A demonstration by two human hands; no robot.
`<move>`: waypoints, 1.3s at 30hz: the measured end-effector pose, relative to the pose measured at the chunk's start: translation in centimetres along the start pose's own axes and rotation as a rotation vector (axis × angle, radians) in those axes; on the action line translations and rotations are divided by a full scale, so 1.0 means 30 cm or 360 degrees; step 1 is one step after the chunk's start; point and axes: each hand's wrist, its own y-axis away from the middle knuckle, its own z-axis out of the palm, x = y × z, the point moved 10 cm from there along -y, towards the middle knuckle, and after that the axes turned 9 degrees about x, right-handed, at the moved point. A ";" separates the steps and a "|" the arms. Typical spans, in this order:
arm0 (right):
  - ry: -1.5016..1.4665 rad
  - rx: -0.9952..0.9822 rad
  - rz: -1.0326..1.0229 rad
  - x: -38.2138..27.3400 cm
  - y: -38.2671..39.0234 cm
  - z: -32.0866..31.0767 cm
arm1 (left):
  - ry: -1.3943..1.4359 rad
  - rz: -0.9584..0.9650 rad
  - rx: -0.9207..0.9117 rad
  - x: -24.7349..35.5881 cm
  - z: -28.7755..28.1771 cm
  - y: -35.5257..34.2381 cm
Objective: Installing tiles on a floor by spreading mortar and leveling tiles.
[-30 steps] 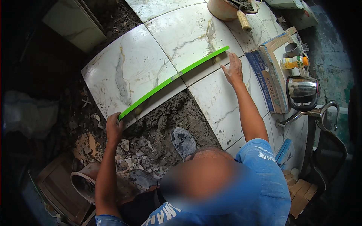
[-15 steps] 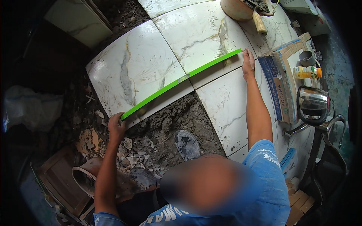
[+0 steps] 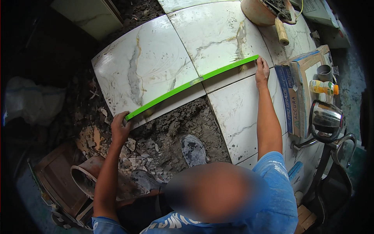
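Note:
A long green spirit level (image 3: 167, 94) lies across two white marble-look tiles (image 3: 156, 54), its small vial window near the middle. My left hand (image 3: 120, 126) grips its near left end with fingers curled round it. At the far right end my right hand (image 3: 263, 72) closes on the other tip, thumb and fingers on its sides. Just below the level, the tiles' front edge borders a bed of wet grey mortar (image 3: 187, 121). The bubble in the vial is too small to read.
My boot (image 3: 193, 150) stands in the mortar, with broken tile chips to its left. A mortar bucket (image 3: 259, 13) with a wooden-handled tool (image 3: 281, 33) sits far right. Tile boxes (image 3: 298, 97), a juice bottle (image 3: 324, 87) and a steel kettle (image 3: 326, 120) line the right; a tipped bucket (image 3: 83, 177) lies lower left.
The whole scene has shifted slightly as my head moved. Both hands keep hold of the level's ends, and it stays at about the same place on the tiles.

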 end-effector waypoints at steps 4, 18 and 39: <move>-0.0065 0.0012 0.0041 0.006 0.001 0.001 | 0.0021 -0.0005 0.0020 -0.010 -0.007 0.001; 0.0273 0.0088 -0.0034 0.007 0.000 -0.009 | 0.0075 -0.0056 0.0014 -0.002 -0.023 -0.006; 0.1556 -0.1156 -0.1565 -0.488 0.508 0.447 | 0.0074 0.0058 0.0060 0.045 -0.055 -0.036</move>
